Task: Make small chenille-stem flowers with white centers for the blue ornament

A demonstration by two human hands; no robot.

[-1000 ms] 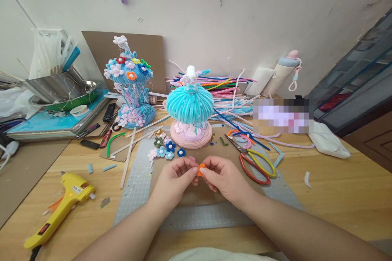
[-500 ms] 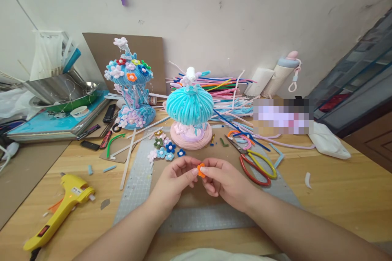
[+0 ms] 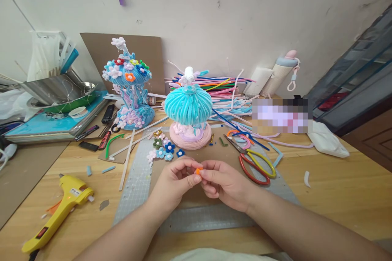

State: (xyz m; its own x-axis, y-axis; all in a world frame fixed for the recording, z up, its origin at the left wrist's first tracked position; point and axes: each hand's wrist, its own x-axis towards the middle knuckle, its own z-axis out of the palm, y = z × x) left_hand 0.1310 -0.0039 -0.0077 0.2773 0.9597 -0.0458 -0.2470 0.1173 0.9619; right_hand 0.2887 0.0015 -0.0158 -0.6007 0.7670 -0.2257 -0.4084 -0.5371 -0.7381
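A small orange flower (image 3: 198,171) is pinched between my left hand (image 3: 180,177) and my right hand (image 3: 223,181), mostly covered by the fingertips. Both hands are over a brown board on the grey cutting mat (image 3: 183,219). Beyond them stands a turquoise pipe-cleaner dome (image 3: 188,105) on a round pink base (image 3: 190,140). Several small flowers (image 3: 165,149) in blue, green and pale pink lie left of that base. A finished-looking blue jellyfish figure (image 3: 128,75), covered with coloured flowers, stands at the back left.
Red-and-yellow scissors (image 3: 254,167) lie right of my hands. A yellow glue gun (image 3: 63,208) rests at the left. Pipe cleaners (image 3: 226,104) are heaped behind the dome. A metal bowl (image 3: 55,89), a white packet (image 3: 327,140) and a bottle (image 3: 278,75) stand or lie farther back.
The orange flower has turned between my fingertips and less of its face shows. My fingers have closed over it slightly; the whole view has shifted a little.
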